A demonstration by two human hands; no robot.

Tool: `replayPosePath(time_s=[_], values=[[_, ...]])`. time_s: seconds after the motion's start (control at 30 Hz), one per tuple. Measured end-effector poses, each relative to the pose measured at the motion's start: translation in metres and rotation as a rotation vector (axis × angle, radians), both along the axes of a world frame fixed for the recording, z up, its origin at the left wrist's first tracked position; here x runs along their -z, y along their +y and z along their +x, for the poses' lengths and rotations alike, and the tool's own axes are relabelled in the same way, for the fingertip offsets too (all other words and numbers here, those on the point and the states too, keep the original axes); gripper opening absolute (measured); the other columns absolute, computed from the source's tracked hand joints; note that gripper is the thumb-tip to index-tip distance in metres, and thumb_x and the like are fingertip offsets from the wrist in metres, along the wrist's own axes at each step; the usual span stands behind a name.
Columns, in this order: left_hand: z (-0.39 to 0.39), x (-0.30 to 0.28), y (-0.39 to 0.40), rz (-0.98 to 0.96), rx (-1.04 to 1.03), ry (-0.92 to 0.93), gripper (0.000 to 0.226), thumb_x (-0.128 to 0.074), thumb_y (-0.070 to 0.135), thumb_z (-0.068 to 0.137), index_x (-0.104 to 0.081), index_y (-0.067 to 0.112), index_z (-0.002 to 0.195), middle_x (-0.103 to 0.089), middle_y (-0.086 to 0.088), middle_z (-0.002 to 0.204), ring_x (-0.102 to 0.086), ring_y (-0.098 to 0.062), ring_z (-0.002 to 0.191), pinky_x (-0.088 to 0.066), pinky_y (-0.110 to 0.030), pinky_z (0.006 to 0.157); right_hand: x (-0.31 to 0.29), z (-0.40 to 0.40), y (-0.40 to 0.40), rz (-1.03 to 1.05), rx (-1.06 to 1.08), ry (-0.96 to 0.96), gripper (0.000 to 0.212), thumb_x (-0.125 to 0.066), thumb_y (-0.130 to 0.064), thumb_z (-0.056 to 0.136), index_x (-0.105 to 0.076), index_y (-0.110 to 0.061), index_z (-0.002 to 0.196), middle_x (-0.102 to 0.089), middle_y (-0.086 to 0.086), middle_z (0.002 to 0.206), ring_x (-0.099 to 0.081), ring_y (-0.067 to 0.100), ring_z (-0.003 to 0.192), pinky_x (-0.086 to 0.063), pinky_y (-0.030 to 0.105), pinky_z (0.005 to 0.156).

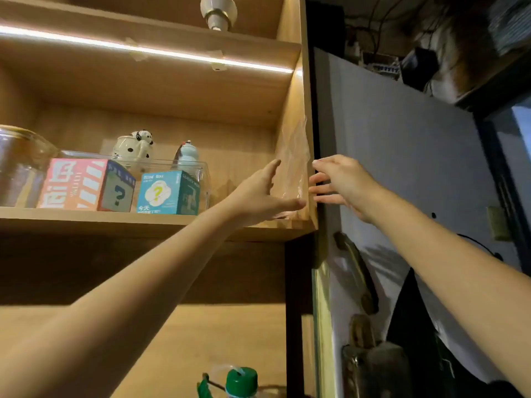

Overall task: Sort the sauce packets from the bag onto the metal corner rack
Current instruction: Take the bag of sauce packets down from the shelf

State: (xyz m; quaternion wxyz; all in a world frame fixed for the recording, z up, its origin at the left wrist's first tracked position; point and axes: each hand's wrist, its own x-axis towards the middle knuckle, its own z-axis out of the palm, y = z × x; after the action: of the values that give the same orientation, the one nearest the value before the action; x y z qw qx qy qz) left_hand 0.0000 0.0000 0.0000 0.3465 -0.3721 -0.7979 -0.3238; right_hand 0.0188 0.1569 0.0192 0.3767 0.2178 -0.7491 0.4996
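Clear plastic bag (293,168) stands upright, long axis vertical, against the shelf (143,222) side; left hand (264,193) fingers spread wide touching it, right hand (342,182) open beside.

Both arms reached up toward the right end of a wooden shelf (120,218) at mid-frame. The left hand (260,193), fingers spread, touched a clear plastic bag (293,165) standing upright against the shelf's right side panel. The right hand (340,182), also spread, hovered just right of that panel's edge. Left of centre, a pink blind box (83,185) and a teal blind box (168,193) sat side by side, two small figurines behind them. A green-capped bottle (241,382) showed at the bottom edge.
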Motion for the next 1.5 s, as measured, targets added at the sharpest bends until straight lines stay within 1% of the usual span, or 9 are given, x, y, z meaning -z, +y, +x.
replayPosePath(time_s=[0.3,0.47,0.6,0.7,0.87,1.03,1.17,1.27,1.5], values=[[-0.064,0.000,0.005,-0.079,-0.214,0.057,0.106,-0.068,0.055,0.068,-0.008,0.020,0.147,-0.028,-0.010,0.152,-0.032,-0.026,0.135,-0.031,-0.043,0.110,-0.008,-0.045,0.004,-0.010,-0.061,-0.251,0.052,-0.039,-0.039,0.096,-0.034,-0.009,0.138,-0.056,0.019,0.125,-0.062,0.031,0.101,-0.053,0.038,0.079],[-0.085,0.001,0.019,-0.093,-0.363,0.308,0.075,-0.060,0.050,0.081,-0.033,0.013,0.141,-0.052,-0.011,0.136,-0.050,-0.025,0.122,-0.042,-0.041,0.100,-0.009,-0.062,-0.003,-0.016,-0.109,-0.290,0.057,-0.041,-0.040,0.095,-0.029,-0.010,0.142,-0.053,0.023,0.129,-0.062,0.032,0.101,-0.053,0.036,0.077],[-0.094,0.004,0.032,-0.064,-0.351,0.424,0.028,-0.045,0.032,0.094,-0.059,0.014,0.110,-0.069,-0.011,0.100,-0.060,-0.023,0.082,-0.045,-0.032,0.068,-0.009,-0.068,-0.008,-0.019,-0.167,-0.314,0.057,-0.038,-0.038,0.096,-0.025,-0.010,0.144,-0.050,0.024,0.134,-0.057,0.034,0.111,-0.049,0.036,0.081],[-0.097,0.010,0.037,-0.056,-0.355,0.537,0.029,-0.036,0.023,0.097,-0.061,0.011,0.088,-0.065,-0.011,0.080,-0.056,-0.025,0.069,-0.038,-0.033,0.058,-0.008,-0.070,-0.005,-0.053,-0.199,-0.317,0.056,-0.038,-0.036,0.097,-0.024,-0.008,0.144,-0.048,0.025,0.135,-0.056,0.036,0.114,-0.050,0.036,0.080],[-0.092,0.018,0.040,-0.078,-0.405,0.665,0.023,-0.037,0.017,0.097,-0.060,0.011,0.098,-0.067,-0.010,0.083,-0.055,-0.023,0.065,-0.035,-0.029,0.057,-0.009,-0.063,0.000,-0.020,-0.144,-0.322,0.055,-0.038,-0.037,0.097,-0.031,-0.002,0.139,-0.053,0.025,0.129,-0.059,0.035,0.109,-0.051,0.039,0.085],[-0.066,0.024,0.048,-0.146,-0.501,0.751,0.020,-0.035,0.016,0.095,-0.053,0.011,0.103,-0.052,-0.001,0.080,-0.041,-0.016,0.065,-0.027,-0.026,0.056,-0.015,-0.050,0.007,0.004,0.009,-0.241,0.056,-0.047,-0.043,0.091,-0.042,-0.002,0.129,-0.061,0.018,0.094,-0.066,0.033,0.090,-0.057,0.042,0.078],[-0.049,0.030,0.060,-0.096,-0.442,0.886,0.007,-0.054,0.004,0.080,-0.060,0.005,0.078,-0.057,-0.005,0.061,-0.057,-0.026,0.050,-0.026,-0.022,0.044,-0.018,-0.044,0.006,-0.067,0.073,-0.170,0.066,-0.064,-0.041,0.080,-0.039,-0.009,0.132,-0.054,0.010,0.106,-0.065,0.031,0.093,-0.057,0.038,0.066],[-0.043,0.036,0.076,-0.129,-0.473,0.952,0.024,-0.041,0.007,0.073,-0.064,0.010,0.068,-0.068,-0.004,0.061,-0.065,-0.019,0.051,-0.043,-0.023,0.049,-0.023,-0.049,0.004,-0.131,0.125,-0.169,0.057,-0.071,-0.029,0.076,-0.049,-0.006,0.124,-0.061,0.011,0.113,-0.064,0.028,0.095,-0.054,0.033,0.066],[-0.031,0.042,0.079,-0.226,-0.365,0.825,0.042,-0.032,0.037,0.087,-0.064,0.011,0.081,-0.069,-0.005,0.078,-0.064,-0.023,0.080,-0.042,-0.034,0.074,-0.017,-0.052,0.020,-0.133,0.226,-0.032,0.031,-0.044,-0.007,0.093,-0.058,-0.008,0.120,-0.059,0.006,0.128,-0.057,0.023,0.108,-0.043,0.023,0.077]])
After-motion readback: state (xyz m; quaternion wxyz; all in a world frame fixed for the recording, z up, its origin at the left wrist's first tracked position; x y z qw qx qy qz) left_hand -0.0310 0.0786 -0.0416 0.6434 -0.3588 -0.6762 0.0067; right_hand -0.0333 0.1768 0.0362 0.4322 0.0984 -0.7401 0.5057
